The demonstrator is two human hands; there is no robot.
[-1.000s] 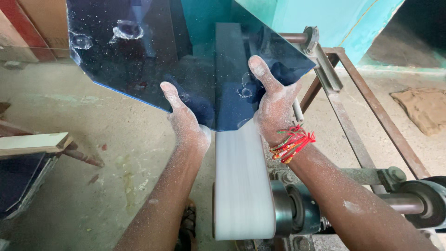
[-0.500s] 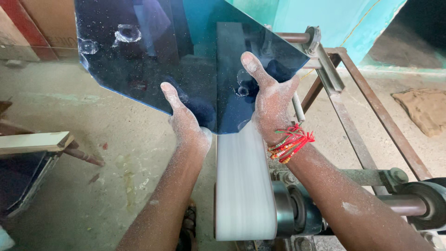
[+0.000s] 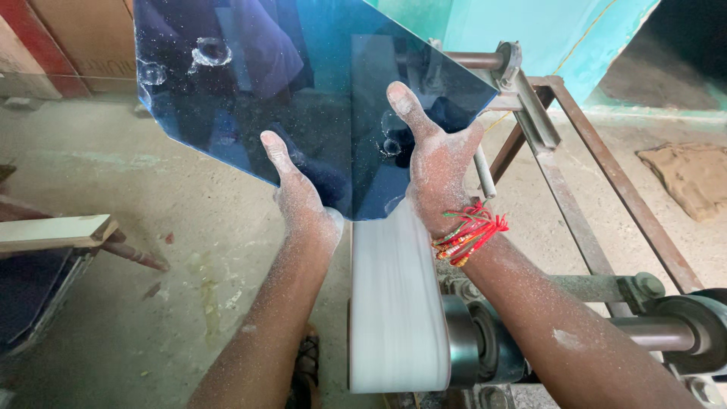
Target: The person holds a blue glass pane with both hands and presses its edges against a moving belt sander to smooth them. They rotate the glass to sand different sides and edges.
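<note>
Left hand (image 3: 303, 201): flat against the near lower-left edge of the glass sheet, thumb up along the face, dusty; holding the sheet.
Right hand (image 3: 439, 170): gripping the sheet's lower-right edge, thumb on the front face, fingers behind; red thread bands (image 3: 469, 231) at the wrist.
Glass sheet (image 3: 303, 83): dark blue tinted, angular cut, held between both hands, tilted, bottom corner touching the belt; white smudges near the top left.
Sanding belt (image 3: 394, 303): white, runs from the near roller away under the glass, blurred.
Roller (image 3: 473, 341): dark metal drum at the belt's near end, shaft going right.
Frame (image 3: 606, 174): rusty metal bars on the right of the belt.
Floor (image 3: 151, 227): dusty concrete; wooden plank (image 3: 53, 231) at left, brown cloth (image 3: 693, 174) at far right.
</note>
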